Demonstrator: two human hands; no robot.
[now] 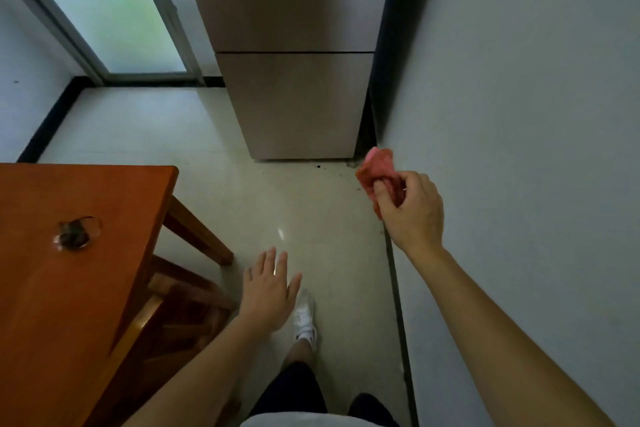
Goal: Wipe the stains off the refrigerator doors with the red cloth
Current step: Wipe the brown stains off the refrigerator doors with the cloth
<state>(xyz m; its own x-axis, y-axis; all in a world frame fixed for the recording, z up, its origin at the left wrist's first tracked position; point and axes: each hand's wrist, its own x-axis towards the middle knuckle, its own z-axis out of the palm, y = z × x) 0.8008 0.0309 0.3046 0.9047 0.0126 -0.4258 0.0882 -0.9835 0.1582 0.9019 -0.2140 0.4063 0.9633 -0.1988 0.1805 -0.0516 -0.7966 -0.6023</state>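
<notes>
A tall bronze-grey refrigerator (291, 45) stands ahead against the right wall, with an upper door and a lower door (298, 104), both closed. My right hand (412, 208) is raised near the right wall, below and to the right of the fridge, and grips a crumpled red cloth (377, 170). The cloth is apart from the doors. My left hand (268, 288) hangs lower over the floor with its fingers spread and nothing in it. No stains show clearly on the doors from here.
An orange wooden table (69, 270) fills the left foreground, with a small glass dish (76, 234) on it and a wooden stool (180, 315) tucked beneath. A frosted glass door (104, 10) is at the back left. Pale tiled floor (294, 204) runs to the fridge. My white shoe (304, 317) steps forward.
</notes>
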